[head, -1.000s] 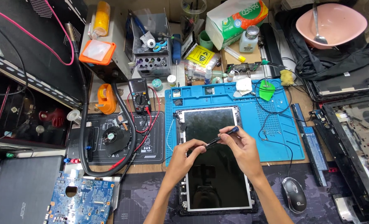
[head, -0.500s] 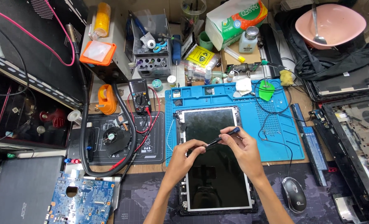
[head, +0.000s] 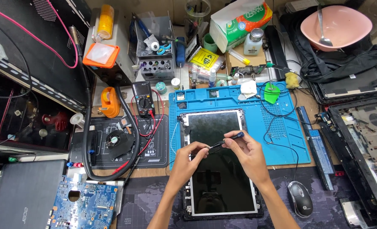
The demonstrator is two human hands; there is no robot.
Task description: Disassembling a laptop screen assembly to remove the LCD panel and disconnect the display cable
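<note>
Both your hands pinch one slim screwdriver (head: 225, 141) over the laptop screen panel (head: 218, 169) — left hand (head: 187, 160) steadying its tip, right hand (head: 247, 150) gripping the handle — next it likely needs seating on a screw.

Both hands (head: 188, 163) (head: 250, 154) together, fingers (head: 228, 142) pinched

Pink bowl (head: 339, 26), computer mouse (head: 300, 198), multimeter (head: 143, 98), circuit board (head: 85, 205).

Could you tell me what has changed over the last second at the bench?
Almost nothing. The right hand keeps the dark screwdriver pinched, and the left hand still meets its tip above the laptop screen panel; both hands have drifted very slightly. The panel, blue mat and mouse stayed put.
</note>
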